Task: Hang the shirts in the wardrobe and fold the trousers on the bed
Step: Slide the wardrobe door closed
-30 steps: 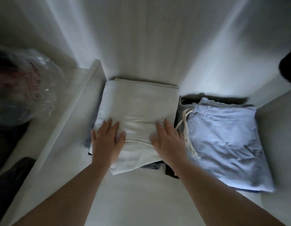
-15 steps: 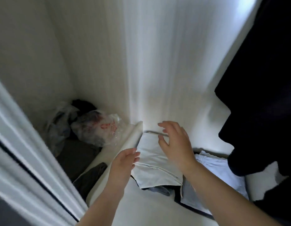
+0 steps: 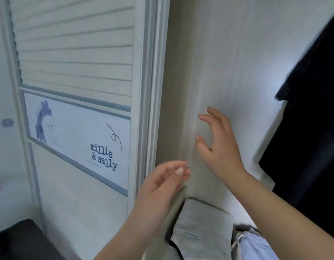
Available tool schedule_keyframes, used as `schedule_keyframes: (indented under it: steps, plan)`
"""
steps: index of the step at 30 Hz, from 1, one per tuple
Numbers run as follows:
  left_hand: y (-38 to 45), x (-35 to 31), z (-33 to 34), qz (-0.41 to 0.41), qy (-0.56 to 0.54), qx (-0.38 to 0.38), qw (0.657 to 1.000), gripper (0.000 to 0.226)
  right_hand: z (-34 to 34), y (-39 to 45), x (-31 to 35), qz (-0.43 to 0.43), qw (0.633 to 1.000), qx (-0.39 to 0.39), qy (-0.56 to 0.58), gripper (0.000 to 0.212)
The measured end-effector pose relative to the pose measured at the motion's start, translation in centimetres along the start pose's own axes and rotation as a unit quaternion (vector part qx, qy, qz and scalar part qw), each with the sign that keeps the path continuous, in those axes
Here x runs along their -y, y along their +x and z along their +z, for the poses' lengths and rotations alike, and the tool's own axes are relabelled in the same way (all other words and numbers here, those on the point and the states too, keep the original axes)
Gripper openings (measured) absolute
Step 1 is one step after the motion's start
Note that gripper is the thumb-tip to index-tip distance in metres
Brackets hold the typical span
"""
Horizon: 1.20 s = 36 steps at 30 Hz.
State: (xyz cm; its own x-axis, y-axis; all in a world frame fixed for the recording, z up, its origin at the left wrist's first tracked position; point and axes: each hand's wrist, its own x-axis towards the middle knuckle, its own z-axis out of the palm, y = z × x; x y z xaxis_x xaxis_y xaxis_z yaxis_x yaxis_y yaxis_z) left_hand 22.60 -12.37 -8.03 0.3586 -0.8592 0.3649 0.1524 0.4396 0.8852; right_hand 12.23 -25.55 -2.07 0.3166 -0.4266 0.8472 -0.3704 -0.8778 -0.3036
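Both hands empty: left hand (image 3: 162, 186) loosely curled, right hand (image 3: 216, 145) spread; folded trousers (image 3: 201, 226) lie stacked at five o'clock; withdraw upward without brushing the pile.

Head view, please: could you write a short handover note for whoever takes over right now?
Left hand: raised in front of the wardrobe, fingers loosely curled, holding nothing.
Right hand: lifted inside the wardrobe, fingers relaxed and spread, touching nothing.
Things: folded pale trousers lie on the wardrobe shelf; folded light blue trousers lie beside them on the right. A dark garment hangs at the right. The louvred door stands at the left.
Done: two folded pairs lie on the shelf.
Left: the bed and any other clothes are out of view, so check there.
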Motion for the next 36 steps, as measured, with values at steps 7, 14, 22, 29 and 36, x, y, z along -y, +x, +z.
schedule_keyframes:
  steps: [7,14,22,29,36]
  plan:
    - [1.0,-7.1,-5.9,0.180,0.152,-0.101,0.967,0.014,-0.8,5.7,9.4,-0.176,0.976,-0.004,-0.129,0.056]
    - [6.7,-8.2,-8.8,0.285,0.445,-0.110,0.842,0.072,1.0,10.6,12.9,-0.314,0.879,0.086,-0.348,0.048]
    - [9.3,-7.2,-10.3,0.269,0.558,-0.087,0.780,0.063,2.1,11.5,12.8,-0.334,0.854,0.069,-0.393,0.037]
    - [8.4,-6.6,-8.3,0.277,0.562,-0.095,0.774,0.066,0.3,10.8,11.9,-0.332,0.857,0.058,-0.390,0.035]
    - [6.9,-5.0,-4.1,0.331,0.526,-0.090,0.778,0.063,-3.9,9.0,10.2,-0.309,0.871,0.066,-0.376,0.033]
